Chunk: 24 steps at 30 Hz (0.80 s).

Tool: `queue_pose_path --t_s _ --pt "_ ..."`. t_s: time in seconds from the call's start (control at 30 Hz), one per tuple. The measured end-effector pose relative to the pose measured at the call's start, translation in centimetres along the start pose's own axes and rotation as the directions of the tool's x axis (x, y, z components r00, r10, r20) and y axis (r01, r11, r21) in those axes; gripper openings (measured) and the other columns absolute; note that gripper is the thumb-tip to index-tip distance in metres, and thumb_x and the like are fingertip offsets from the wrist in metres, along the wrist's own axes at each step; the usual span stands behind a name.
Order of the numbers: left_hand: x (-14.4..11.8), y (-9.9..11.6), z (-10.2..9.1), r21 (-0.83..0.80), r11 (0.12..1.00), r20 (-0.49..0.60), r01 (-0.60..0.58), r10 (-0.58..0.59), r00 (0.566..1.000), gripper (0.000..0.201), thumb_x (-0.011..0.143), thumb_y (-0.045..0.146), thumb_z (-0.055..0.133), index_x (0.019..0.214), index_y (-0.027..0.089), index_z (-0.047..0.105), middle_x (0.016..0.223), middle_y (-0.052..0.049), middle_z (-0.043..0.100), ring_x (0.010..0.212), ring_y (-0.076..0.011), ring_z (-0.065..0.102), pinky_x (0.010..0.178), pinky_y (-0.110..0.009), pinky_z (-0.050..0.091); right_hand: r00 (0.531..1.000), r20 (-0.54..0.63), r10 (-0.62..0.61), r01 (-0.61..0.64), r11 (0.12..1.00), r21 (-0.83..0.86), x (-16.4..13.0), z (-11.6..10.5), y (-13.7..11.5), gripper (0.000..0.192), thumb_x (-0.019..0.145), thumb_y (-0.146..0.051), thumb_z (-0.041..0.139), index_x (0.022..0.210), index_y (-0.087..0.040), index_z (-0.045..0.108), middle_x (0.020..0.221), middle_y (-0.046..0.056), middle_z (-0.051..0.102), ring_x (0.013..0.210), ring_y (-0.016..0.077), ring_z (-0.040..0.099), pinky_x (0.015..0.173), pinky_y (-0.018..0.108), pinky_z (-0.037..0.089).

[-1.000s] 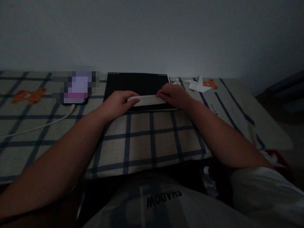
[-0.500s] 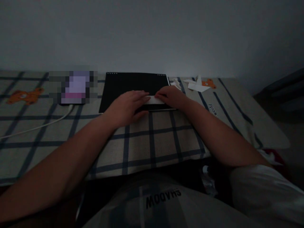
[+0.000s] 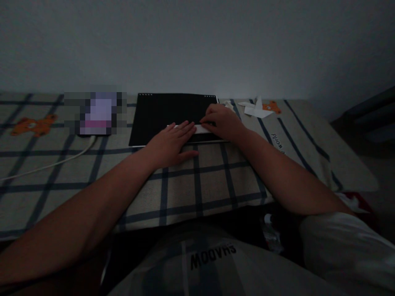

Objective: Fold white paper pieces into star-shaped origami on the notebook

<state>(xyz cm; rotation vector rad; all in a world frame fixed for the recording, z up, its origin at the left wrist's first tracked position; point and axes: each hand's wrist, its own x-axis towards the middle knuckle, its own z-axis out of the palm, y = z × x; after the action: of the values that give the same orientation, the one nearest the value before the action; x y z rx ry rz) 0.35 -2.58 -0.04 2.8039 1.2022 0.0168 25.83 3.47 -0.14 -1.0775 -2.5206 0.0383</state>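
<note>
A narrow strip of white paper (image 3: 202,129) lies across the lower part of a black sheet with punched holes (image 3: 173,109), perhaps a pad cover. My left hand (image 3: 174,144) rests flat over the strip's left part, fingers spread and thumb stretched out toward the tablecloth. The strip's left end peeks out beyond those fingers. At its right part, my right hand (image 3: 220,121) has thumb and fingertips closed together at the paper. The right end of the strip is hidden by that hand.
To the left a phone (image 3: 98,113), blurred out, is plugged into a white cable (image 3: 70,157). A folded white paper piece (image 3: 258,109) and a crumpled white scrap (image 3: 228,105) lie at the right. Under everything is a checked tablecloth (image 3: 210,181); a wall (image 3: 185,45) stands behind.
My left hand has flattened, with its fingers spreading and thumb extending. The strip's left end now shows. My right hand has risen slightly, still at the paper.
</note>
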Motion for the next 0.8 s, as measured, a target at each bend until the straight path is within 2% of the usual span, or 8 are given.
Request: queue_pose_path --t_s 0.17,0.43,0.57,0.8 --pt "0.1 0.1 -0.1 0.001 1.000 0.010 -0.002 0.002 1.000 0.088 0.110 0.061 0.048 0.175 0.006 0.027 0.181 -0.022 0.027 0.171 -0.0342 0.023 0.139 -0.055 0.018 0.973 0.105 -0.204 0.212 0.974 -0.076 -0.5 -0.5 -1.1 0.030 0.105 -0.031 0.057 0.108 -0.020 0.086 0.105 0.012 0.076 0.099 0.0276 0.061 0.087 0.041 0.042" --pt "0.0 0.4 -0.3 0.025 0.999 0.029 0.024 -0.024 0.999 0.091 0.108 0.062 0.053 0.175 0.005 0.028 0.182 -0.021 0.024 0.171 -0.0336 0.022 0.139 -0.053 0.017 0.927 0.140 -0.349 0.372 0.904 -0.212 -0.7 -1.0 -1.7 0.036 0.106 -0.031 0.052 0.112 -0.017 0.085 0.101 0.012 0.076 0.093 0.0253 0.057 0.078 0.038 0.034" --pt "0.1 0.5 -0.3 0.029 0.999 0.032 0.024 -0.025 0.999 0.092 0.108 0.063 0.053 0.174 0.005 0.028 0.183 -0.020 0.023 0.172 -0.0331 0.022 0.139 -0.052 0.017 0.924 0.187 -0.335 0.372 0.900 -0.225 -0.6 -1.3 -2.4 0.037 0.107 -0.030 0.051 0.108 -0.015 0.085 0.099 0.013 0.076 0.093 0.0247 0.057 0.078 0.038 0.034" --pt "0.0 0.3 -0.3 0.012 1.000 0.033 0.014 -0.015 0.999 0.094 0.107 0.064 0.052 0.175 0.005 0.025 0.183 -0.020 0.023 0.172 -0.0319 0.021 0.139 -0.052 0.016 0.944 0.288 -0.162 0.226 0.952 -0.207 -0.4 -2.9 -3.3 0.039 0.105 -0.029 0.051 0.093 -0.013 0.085 0.095 0.013 0.078 0.094 0.0259 0.060 0.080 0.038 0.039"
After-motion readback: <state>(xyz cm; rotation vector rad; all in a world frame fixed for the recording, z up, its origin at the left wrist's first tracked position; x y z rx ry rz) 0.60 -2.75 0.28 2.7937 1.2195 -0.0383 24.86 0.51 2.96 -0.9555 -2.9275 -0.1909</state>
